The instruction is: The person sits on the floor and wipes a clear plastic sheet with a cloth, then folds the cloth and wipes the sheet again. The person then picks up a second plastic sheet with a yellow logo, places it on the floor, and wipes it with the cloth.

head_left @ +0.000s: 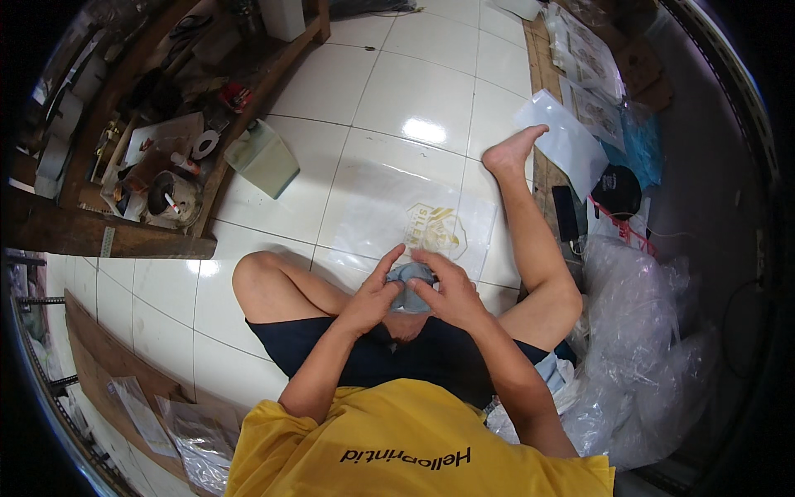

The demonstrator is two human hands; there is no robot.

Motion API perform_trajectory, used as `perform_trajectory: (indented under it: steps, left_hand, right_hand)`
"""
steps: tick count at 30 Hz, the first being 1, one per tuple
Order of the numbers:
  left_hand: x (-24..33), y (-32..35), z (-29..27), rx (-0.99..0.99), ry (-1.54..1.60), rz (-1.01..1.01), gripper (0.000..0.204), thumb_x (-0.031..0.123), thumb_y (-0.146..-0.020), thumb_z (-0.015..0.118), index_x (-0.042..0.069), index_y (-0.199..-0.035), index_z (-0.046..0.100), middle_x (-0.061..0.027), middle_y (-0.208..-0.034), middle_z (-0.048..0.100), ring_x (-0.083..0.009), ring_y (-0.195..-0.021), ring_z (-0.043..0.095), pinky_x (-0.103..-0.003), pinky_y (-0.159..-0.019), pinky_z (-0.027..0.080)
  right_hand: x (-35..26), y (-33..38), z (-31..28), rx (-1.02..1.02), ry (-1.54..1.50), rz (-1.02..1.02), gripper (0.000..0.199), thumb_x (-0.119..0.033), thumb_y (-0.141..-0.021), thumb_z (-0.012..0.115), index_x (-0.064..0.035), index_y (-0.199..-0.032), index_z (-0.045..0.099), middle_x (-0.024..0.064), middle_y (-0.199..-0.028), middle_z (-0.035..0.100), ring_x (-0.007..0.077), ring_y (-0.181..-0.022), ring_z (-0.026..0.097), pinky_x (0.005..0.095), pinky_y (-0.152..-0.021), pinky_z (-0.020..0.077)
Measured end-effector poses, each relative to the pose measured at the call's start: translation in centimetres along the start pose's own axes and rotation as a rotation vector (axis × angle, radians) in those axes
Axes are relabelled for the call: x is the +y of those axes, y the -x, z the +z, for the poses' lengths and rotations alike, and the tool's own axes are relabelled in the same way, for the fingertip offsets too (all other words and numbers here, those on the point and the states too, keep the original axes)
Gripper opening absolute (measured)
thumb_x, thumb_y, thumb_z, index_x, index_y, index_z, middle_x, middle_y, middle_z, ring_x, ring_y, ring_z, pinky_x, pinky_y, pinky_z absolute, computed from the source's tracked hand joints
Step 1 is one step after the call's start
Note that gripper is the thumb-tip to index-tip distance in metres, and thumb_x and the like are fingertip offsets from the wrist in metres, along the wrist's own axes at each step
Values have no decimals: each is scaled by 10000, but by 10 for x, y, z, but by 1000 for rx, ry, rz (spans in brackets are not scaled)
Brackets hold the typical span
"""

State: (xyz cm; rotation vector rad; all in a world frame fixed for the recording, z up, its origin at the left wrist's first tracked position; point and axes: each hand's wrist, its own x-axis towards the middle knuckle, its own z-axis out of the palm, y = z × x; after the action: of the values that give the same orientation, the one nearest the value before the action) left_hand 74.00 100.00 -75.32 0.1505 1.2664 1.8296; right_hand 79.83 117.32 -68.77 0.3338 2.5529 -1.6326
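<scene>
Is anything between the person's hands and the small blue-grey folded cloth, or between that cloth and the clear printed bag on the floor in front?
Nothing visible. The left hand and right hand already hold the folded cloth directly, and it sits right at the near edge of the clear bag lying flat on the tiles.

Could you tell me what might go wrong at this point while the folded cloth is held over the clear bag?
1. Both hands, left hand and right hand, pinch the small blue-grey cloth, so it may unfold or slip.
2. The clear printed bag lies loose on glossy tiles and could slide away.
</scene>
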Motion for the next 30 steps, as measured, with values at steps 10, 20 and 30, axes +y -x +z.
perform_trajectory:
  steps: [10, 20, 30]
  left_hand:
    - [-30, -7, -13, 244, -121, 116, 574, 106, -980, 618, 44, -1488, 359, -138, -1263, 527, -177, -1123, 537, -300, -979, 456]
    - [-3, 5, 10, 184, 139, -165, 198, 193, -1033, 607, 39, -1158, 610, -7, -1043, 621, -80, -922, 570, -255, -820, 505]
    - [-29, -2, -7, 89, 177, -175, 236, 260, -1059, 558, 48, -1046, 660, 5, -936, 661, -70, -839, 586, -234, -752, 485]
  right_hand:
    - [45, 0, 9, -42, -240, 193, 141, -107, -1005, 610, -2, -1098, 629, 18, -889, 656, 77, -815, 581, 240, -738, 483]
    - [47, 3, 17, -66, -526, 309, 185, -157, -991, 631, 1, -1088, 627, 5, -919, 639, 71, -831, 537, 235, -744, 449]
    - [42, 12, 19, -80, -313, 118, 428, -103, -940, 680, -58, -1356, 594, 141, -1189, 642, 170, -936, 604, 287, -801, 492]
